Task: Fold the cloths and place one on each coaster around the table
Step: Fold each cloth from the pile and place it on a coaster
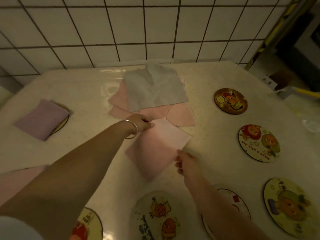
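1. Left hand (141,122), silver bangle (132,129) at the wrist, pinched shut on the far corner of a folded pink cloth (155,148) at table centre.
2. Right hand (184,163) at the near right edge of the same cloth, fingers curled onto its edge; blurred, but apparently gripping it.
3. Pink cloth lying flat on the glossy tablecloth (216,141), doubled over into a tilted rectangle, on no coaster.
4. Beyond it, a loose pile: grey cloth (154,89) on top, unfolded pink cloths (180,115) with zigzag edges spread beneath, near the tiled wall (121,32).
5. Far left: folded lilac cloth (41,119) resting on a coaster, only the coaster's rim showing.
6. Near left edge: another pink cloth (19,181), partly hidden by the left forearm; what lies under it cannot be told.
7. Bare cartoon coasters along the right side: dark one (230,101), "have a nice day" one (258,143), one near the corner (290,207).
8. More bare coasters along the near edge: one centre (157,217), one bottom left (88,226), one under the right forearm (230,198).
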